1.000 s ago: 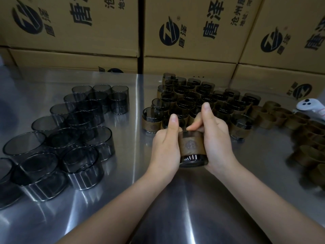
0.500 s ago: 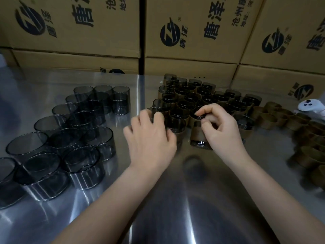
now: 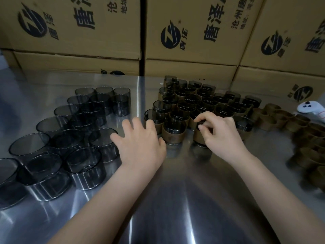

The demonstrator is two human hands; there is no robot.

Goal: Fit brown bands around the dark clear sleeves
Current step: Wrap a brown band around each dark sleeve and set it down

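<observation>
The right hand (image 3: pixel 222 136) pinches the top rim of a banded sleeve (image 3: pixel 200 135) with thumb and fingertips, the sleeve standing upright on the counter (image 3: pixel 175 199) at the near edge of the finished group. The left hand (image 3: pixel 140 145) holds nothing: its fingers are spread wide, palm down, hovering just left of another banded sleeve (image 3: pixel 174 132) and just right of the nearest bare ones.

Outward from the hands, the finished group (image 3: pixel 202 103) fills the middle of the counter toward the far side: several rows of dark clear sleeves, each with a brown band around its lower part, packed close together. I judge this to be the larger share of the pieces in view.

To the left lie the bare sleeves (image 3: pixel 70 138), a loose cluster running from the near left edge toward the far side, none with a band. On the right, well apart from them, sits the pile of loose brown bands (image 3: pixel 307 138), reaching from beside the finished group toward the near right edge. A white controller (image 3: pixel 309 110) rests beyond it, and printed cardboard boxes (image 3: pixel 193 32) wall the far side.

By the look of it, the work is past halfway, with roughly twenty sleeves left to band. The spread left hand seems placed to take one next.
</observation>
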